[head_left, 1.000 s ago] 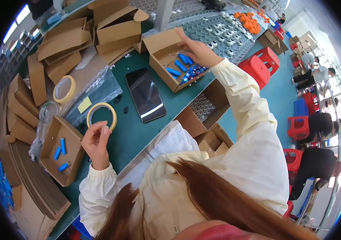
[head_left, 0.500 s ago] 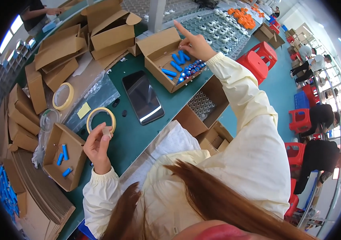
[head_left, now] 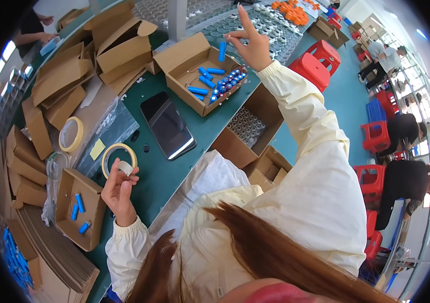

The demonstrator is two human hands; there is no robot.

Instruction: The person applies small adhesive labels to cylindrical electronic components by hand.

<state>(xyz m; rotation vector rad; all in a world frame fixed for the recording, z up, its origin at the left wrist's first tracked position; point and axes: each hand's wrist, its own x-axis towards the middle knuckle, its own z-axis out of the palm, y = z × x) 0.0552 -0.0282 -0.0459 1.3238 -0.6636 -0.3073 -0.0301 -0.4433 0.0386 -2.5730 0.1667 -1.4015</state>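
Small open carton (head_left: pixel 85 184), left of left hand (head_left: pixel 119 197): three blue cylinders (head_left: pixel 80 203) inside. Left hand: fingers half curled, pale strip (head_left: pixel 124 168) at fingertips. Tape roll (head_left: pixel 105 162) just beyond. Phone (head_left: pixel 167 123) on desk (head_left: pixel 149 187), between hands. Larger open carton (head_left: pixel 180 54), nearer than right hand (head_left: pixel 253 48). Single blue cylinder (head_left: pixel 222 52) pinched in right hand, one finger extended.

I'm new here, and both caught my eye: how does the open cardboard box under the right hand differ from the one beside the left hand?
The farther box holds a crowd of blue cylinders; the nearer box shows just three. The farther box has a raised flap; the nearer box shows none. Both are brown cardboard, open on top.
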